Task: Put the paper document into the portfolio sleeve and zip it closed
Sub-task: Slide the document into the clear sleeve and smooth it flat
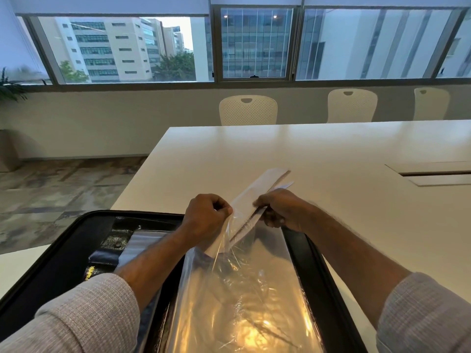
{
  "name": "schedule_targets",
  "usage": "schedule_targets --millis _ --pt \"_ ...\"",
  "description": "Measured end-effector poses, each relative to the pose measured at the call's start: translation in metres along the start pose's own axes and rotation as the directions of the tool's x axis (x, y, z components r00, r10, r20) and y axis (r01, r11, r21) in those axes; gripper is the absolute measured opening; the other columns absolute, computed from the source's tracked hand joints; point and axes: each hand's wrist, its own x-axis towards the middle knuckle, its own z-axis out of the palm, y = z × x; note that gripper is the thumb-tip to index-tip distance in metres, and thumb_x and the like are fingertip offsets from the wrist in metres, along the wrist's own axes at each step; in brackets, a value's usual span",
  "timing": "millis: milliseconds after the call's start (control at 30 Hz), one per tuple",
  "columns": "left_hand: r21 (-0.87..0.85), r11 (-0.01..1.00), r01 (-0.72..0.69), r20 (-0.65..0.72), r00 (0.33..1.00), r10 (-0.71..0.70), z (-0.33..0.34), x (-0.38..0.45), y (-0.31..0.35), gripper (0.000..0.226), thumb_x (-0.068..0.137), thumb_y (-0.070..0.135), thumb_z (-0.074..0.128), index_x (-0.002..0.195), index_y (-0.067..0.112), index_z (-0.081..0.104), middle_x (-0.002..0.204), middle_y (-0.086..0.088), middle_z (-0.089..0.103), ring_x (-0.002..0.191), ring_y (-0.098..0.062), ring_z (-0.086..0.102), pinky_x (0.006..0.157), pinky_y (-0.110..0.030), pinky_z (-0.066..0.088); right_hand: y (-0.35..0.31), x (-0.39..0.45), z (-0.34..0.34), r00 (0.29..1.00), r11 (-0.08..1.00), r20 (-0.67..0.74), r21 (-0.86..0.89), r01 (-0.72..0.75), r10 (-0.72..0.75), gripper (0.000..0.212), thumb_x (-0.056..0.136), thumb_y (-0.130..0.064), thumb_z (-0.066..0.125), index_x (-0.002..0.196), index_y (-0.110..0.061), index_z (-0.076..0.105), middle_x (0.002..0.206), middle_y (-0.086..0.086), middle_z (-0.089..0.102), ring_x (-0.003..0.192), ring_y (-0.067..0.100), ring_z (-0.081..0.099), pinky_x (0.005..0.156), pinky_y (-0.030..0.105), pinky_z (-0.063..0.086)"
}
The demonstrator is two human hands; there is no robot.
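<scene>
Far left: open black zip-edged portfolio case (pixel 58 250) lying flat on the white rectangular table (pixel 331 149), its left half overhanging the table's left edge. Inner left panel shows dark pockets and a grey-white sheet tucked in.

Left hand (pixel 206 215), grey knit sleeve on the forearm, fingers curled, pinching the near top edge of the clear glossy plastic sleeve (pixel 237 289) and lifting it up off the case's right half. Sleeve mouth pulled open between the 2 hands; the lower sleeve lies crinkled over the case and reflects warm ceiling light.

Centre: white paper document (pixel 265 184), sheets together, tilted up and away from the camera. Lower end is already inside the sleeve mouth, upper end sticks out above the table, top corners fanned slightly apart.

Right hand (pixel 280 210) fingers curled round the paper's right edge at the sleeve mouth; can't tell if it also has the sleeve's far lip.

Behind the table: 3 white perforated-back chairs (pixel 248 110) along a wall of windows. Right side of the table: rectangular cable hatch (pixel 433 173).
</scene>
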Motion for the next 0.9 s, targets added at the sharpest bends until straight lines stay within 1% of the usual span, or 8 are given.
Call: schedule_targets --millis 167,267,367,467,533,600,767,900 --pt "-0.071 0.996 0.047 0.037 0.998 -0.044 -0.006 0.007 0.011 0.02 0.089 0.042 0.065 0.093 0.022 0.07 0.087 0.011 0.067 0.079 -0.006 0.062 0.061 -0.019 0.043 0.007 0.001 -0.004 0.999 0.999 0.009 0.003 0.051 -0.052 0.036 0.09 -0.036 0.064 0.087 -0.002 0.072 0.086 0.017 0.073 0.05 0.016 0.053 0.047 0.024 0.038" --pt "-0.089 0.995 0.042 0.023 0.999 -0.04 -0.011 0.012 0.021 0.032 0.087 0.049 0.064 0.098 0.018 0.068 0.092 0.006 0.068 0.081 -0.009 0.063 0.065 -0.023 0.05 0.008 0.003 -0.008 0.997 0.997 -0.011 0.018 0.07 -0.07 0.024 0.087 -0.024 0.069 0.099 -0.003 0.071 0.09 0.016 0.074 0.055 0.017 0.058 0.049 0.024 0.043" --pt "0.013 0.993 -0.119 0.03 0.993 0.118 -0.014 0.012 0.035 0.032 0.084 0.055 0.063 0.097 0.026 0.066 0.099 0.006 0.064 0.086 -0.008 0.058 0.072 -0.026 0.051 0.011 0.004 -0.011 0.995 0.994 -0.027 0.029 0.102 -0.101 0.015 0.086 -0.009 0.067 0.098 -0.002 0.073 0.088 0.015 0.074 0.058 0.018 0.061 0.052 0.024 0.046" --pt "0.312 0.898 -0.311 0.203 0.945 0.256 -0.015 0.011 0.05 0.037 0.08 0.067 0.058 0.096 0.035 0.07 0.106 0.015 0.055 0.105 -0.011 0.045 0.086 -0.037 0.036 0.011 0.003 -0.013 0.992 0.992 -0.029 0.027 0.124 -0.123 0.015 0.086 0.0 0.06 0.091 -0.003 0.074 0.079 0.016 0.072 0.059 0.02 0.062 0.051 0.024 0.045" --pt "0.458 0.797 -0.395 0.371 0.899 0.232 -0.011 0.01 0.058 0.038 0.082 0.066 0.056 0.099 0.036 0.072 0.105 0.019 0.06 0.106 -0.01 0.044 0.086 -0.038 0.027 0.009 0.003 -0.012 0.991 0.991 -0.02 0.007 0.134 -0.134 0.016 0.086 0.002 0.059 0.09 -0.003 0.073 0.074 0.015 0.071 0.057 0.02 0.063 0.047 0.022 0.044" --pt "0.485 0.763 -0.427 0.468 0.864 0.186 -0.006 0.009 0.063 0.029 0.087 0.055 0.058 0.099 0.033 0.073 0.1 0.019 0.068 0.101 -0.009 0.053 0.088 -0.039 0.028 0.009 0.002 -0.012 0.99 0.991 -0.017 -0.012 0.137 -0.137 0.016 0.086 0.004 0.058 0.091 -0.002 0.073 0.075 0.015 0.069 0.056 0.02 0.063 0.047 0.023 0.044" --pt "0.33 0.885 -0.329 0.518 0.847 0.122 -0.003 0.009 0.064 0.018 0.087 0.031 0.069 0.1 0.022 0.076 0.096 0.01 0.073 0.085 -0.006 0.063 0.091 -0.042 0.05 0.014 -0.001 -0.017 0.993 0.993 -0.008 -0.002 0.116 -0.116 0.016 0.085 0.006 0.059 0.092 0.0 0.072 0.08 0.018 0.07 0.059 0.022 0.062 0.048 0.023 0.045" --pt "0.234 0.95 -0.209 0.489 0.87 0.071 -0.018 0.016 0.062 0.021 0.084 0.031 0.073 0.1 0.018 0.075 0.098 0.005 0.074 0.085 -0.01 0.067 0.083 -0.028 0.056 0.018 -0.001 -0.023 0.995 0.995 -0.032 0.016 0.097 -0.096 0.016 0.086 0.005 0.059 0.09 0.001 0.074 0.091 0.018 0.073 0.063 0.025 0.062 0.055 0.027 0.048"
